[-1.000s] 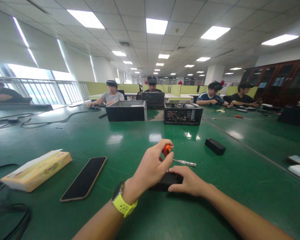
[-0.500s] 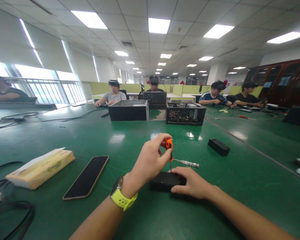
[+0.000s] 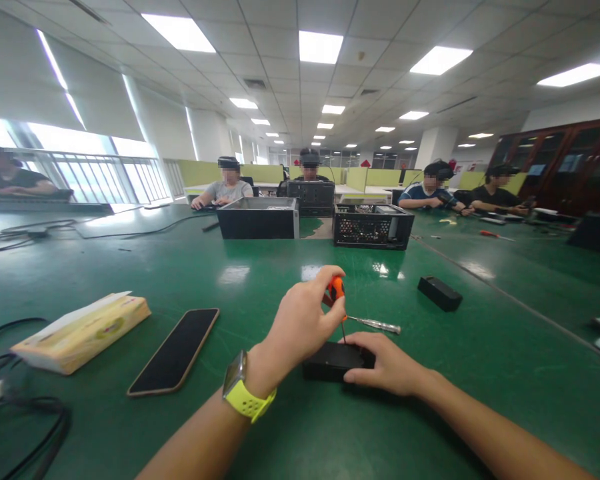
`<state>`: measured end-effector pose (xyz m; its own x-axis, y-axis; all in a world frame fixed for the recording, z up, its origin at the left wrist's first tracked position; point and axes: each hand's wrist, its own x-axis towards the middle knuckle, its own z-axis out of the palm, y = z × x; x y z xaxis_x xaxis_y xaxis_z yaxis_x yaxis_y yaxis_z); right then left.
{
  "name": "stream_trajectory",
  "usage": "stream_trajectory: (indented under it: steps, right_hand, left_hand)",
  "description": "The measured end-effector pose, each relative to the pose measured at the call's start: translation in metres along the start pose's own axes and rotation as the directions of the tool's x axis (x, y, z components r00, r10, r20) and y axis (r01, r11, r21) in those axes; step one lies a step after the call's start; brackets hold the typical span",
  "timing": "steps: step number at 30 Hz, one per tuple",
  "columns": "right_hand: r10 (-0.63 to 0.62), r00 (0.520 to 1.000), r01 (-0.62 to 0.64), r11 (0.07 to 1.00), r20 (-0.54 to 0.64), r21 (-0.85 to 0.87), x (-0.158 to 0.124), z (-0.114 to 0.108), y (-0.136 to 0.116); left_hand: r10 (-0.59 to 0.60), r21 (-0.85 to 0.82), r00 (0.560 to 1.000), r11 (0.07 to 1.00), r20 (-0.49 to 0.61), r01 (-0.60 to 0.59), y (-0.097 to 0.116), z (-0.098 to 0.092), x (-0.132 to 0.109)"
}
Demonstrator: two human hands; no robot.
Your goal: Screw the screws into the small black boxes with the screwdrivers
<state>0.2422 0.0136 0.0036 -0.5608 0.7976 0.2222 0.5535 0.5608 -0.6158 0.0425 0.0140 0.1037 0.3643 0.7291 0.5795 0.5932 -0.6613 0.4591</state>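
My left hand (image 3: 305, 327), with a yellow-banded watch on its wrist, is closed round the orange handle of a small screwdriver (image 3: 337, 293). The shaft points down onto a small black box (image 3: 330, 360) lying on the green table (image 3: 290, 427). My right hand (image 3: 385, 363) rests on the box's right end, fingers curled over its top and holding it down. A second, silver screwdriver (image 3: 377, 325) lies on the table just beyond the box.
A black phone (image 3: 176, 350) and a tissue box (image 3: 80, 331) lie to the left, with cables (image 3: 25, 413) at the left edge. Another black box (image 3: 440, 293) sits right. Two open computer cases (image 3: 260, 220) (image 3: 373, 227) stand further back. Several people sit at the far side.
The screwdriver has gone from tilted to upright, its tip now set on the black box. My right hand has stayed on the box. The view shifted slightly.
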Motion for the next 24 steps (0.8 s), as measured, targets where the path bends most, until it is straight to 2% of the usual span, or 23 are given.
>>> stream_trajectory:
  steps: [4, 8, 10, 13, 17, 24]
  right_hand:
    - [0.009, 1.0, -0.009, 1.0, 0.01, -0.017, 0.001, -0.001, -0.001]
    - [0.02, 1.0, -0.02, 1.0, 0.01, -0.015, 0.001, -0.001, -0.001]
    - [0.027, 1.0, -0.027, 1.0, 0.007, -0.007, 0.001, -0.001, -0.001]
    - [0.034, 0.999, -0.034, 0.999, 0.013, -0.003, 0.001, -0.001, -0.001]
    - [0.036, 0.999, -0.036, 0.999, 0.017, -0.008, 0.0, -0.001, -0.001]
    - [0.019, 1.0, -0.019, 0.999, 0.019, -0.029, 0.001, 0.0, -0.001]
  left_hand:
    - [0.055, 0.054, 0.998, 0.997, -0.027, -0.053, 0.0, 0.001, -0.001]
    - [0.094, 0.112, 0.99, 0.99, -0.102, -0.082, 0.0, 0.001, -0.001]
    - [0.103, 0.101, 0.988, 0.991, -0.118, -0.091, 0.0, 0.0, 0.0]
    - [0.116, 0.039, 0.99, 0.993, -0.084, -0.113, 0.0, -0.002, 0.0]
    - [0.074, -0.062, 0.995, 0.995, -0.074, -0.078, 0.0, -0.002, -0.001]
    - [0.126, -0.022, 0.983, 0.991, -0.131, -0.13, -0.001, 0.007, -0.003]
